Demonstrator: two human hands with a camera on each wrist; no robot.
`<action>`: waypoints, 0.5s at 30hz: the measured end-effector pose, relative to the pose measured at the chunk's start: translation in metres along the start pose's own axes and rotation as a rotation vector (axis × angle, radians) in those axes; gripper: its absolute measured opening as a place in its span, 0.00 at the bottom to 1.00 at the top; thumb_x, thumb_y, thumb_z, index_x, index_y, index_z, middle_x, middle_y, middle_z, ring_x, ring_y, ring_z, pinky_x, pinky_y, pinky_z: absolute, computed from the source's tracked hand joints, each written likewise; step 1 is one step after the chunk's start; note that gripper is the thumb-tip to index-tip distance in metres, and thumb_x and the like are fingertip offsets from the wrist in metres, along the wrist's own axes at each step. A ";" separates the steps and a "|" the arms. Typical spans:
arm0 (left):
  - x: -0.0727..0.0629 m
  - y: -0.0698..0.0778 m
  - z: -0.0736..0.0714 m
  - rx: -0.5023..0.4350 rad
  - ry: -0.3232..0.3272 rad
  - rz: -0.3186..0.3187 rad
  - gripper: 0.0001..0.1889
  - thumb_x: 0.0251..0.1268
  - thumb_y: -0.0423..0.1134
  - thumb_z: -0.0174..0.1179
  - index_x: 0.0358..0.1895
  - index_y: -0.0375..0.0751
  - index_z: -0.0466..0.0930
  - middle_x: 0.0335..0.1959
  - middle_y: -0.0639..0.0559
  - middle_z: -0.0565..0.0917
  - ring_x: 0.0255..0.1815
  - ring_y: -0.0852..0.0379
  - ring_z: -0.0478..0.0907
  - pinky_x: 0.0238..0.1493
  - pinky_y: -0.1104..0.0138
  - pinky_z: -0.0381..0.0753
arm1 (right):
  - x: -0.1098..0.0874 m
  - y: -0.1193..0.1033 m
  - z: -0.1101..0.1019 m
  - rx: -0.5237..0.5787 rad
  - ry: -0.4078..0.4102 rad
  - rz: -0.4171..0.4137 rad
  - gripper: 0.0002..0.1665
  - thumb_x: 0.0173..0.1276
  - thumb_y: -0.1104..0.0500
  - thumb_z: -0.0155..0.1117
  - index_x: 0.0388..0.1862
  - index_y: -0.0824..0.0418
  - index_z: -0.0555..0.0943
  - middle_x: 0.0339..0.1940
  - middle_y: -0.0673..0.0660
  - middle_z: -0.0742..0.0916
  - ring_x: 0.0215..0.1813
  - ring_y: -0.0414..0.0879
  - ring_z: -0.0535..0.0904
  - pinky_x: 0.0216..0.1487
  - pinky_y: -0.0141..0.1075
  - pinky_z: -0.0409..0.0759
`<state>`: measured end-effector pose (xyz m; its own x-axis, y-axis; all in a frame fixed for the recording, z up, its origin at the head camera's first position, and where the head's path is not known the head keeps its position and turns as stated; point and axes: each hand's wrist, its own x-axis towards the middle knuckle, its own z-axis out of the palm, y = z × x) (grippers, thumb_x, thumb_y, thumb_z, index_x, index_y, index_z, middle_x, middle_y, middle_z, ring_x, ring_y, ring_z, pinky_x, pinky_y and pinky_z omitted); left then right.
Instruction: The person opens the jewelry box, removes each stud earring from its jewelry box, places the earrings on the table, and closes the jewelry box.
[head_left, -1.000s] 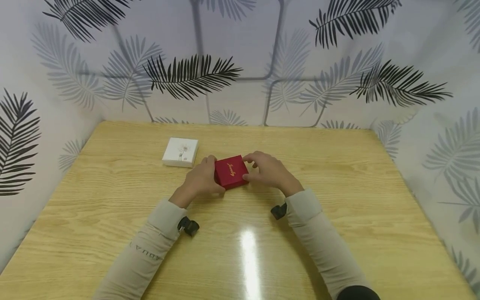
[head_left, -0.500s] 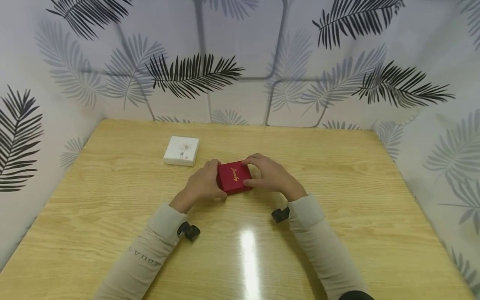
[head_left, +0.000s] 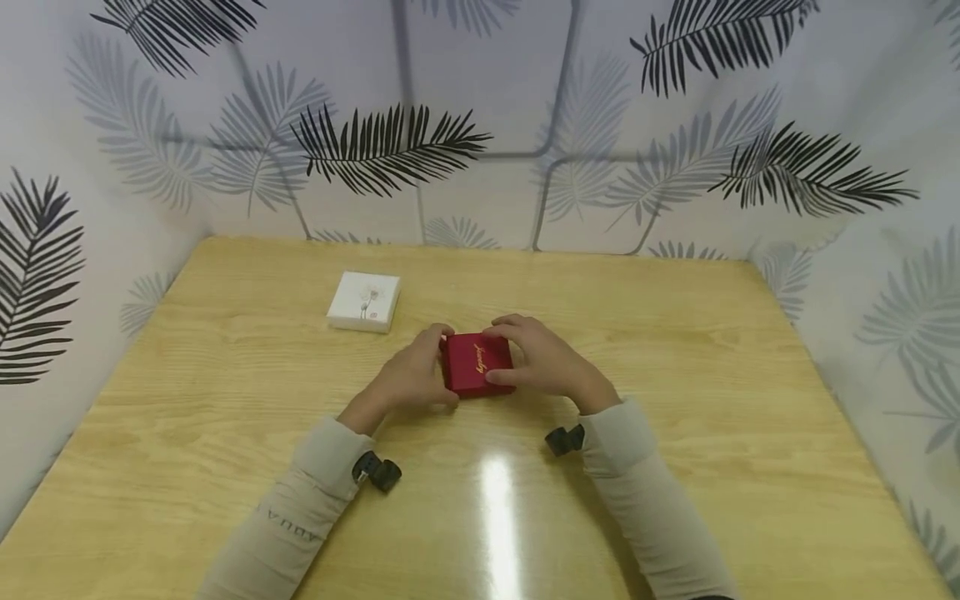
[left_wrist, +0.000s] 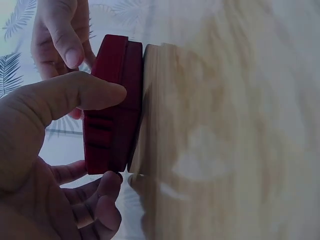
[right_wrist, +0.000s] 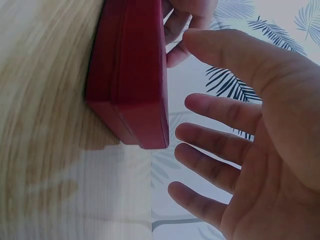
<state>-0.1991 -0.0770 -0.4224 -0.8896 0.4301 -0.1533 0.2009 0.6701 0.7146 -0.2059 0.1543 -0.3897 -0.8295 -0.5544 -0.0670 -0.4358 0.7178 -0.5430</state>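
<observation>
A red jewelry box (head_left: 465,371) with gold lettering on its lid sits closed on the wooden table between both hands. My left hand (head_left: 412,371) grips its left side. In the left wrist view, the thumb (left_wrist: 102,95) presses the near side of the box (left_wrist: 112,62), and fingertips meet the opposite side. My right hand (head_left: 547,362) reaches over the right part of the box with fingers spread. From the right wrist, the fingers (right_wrist: 215,167) show apart from the lid of the box (right_wrist: 145,65), relaxed and holding nothing.
Behind the left hand lies a white box (head_left: 363,302) with a flower print. The wooden table (head_left: 675,350) extends on all sides to walls (head_left: 480,200) patterned with leaves. Each wrist carries a small black camera (head_left: 378,472).
The red box has shifted right and toward the person, turning so its edges sit straighter, with the left hand moving along. My right hand has moved slightly nearer the person too.
</observation>
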 end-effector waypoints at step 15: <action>-0.002 -0.008 0.006 -0.115 -0.041 0.042 0.53 0.44 0.35 0.77 0.74 0.42 0.53 0.66 0.41 0.71 0.40 0.52 0.72 0.41 0.66 0.74 | -0.002 -0.002 0.008 0.042 -0.012 -0.038 0.39 0.61 0.50 0.74 0.69 0.64 0.73 0.70 0.64 0.76 0.71 0.60 0.70 0.70 0.53 0.73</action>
<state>-0.1968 -0.0795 -0.4316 -0.8635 0.4823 -0.1471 0.1877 0.5782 0.7941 -0.2010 0.1502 -0.3946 -0.8082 -0.5863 -0.0549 -0.4522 0.6778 -0.5798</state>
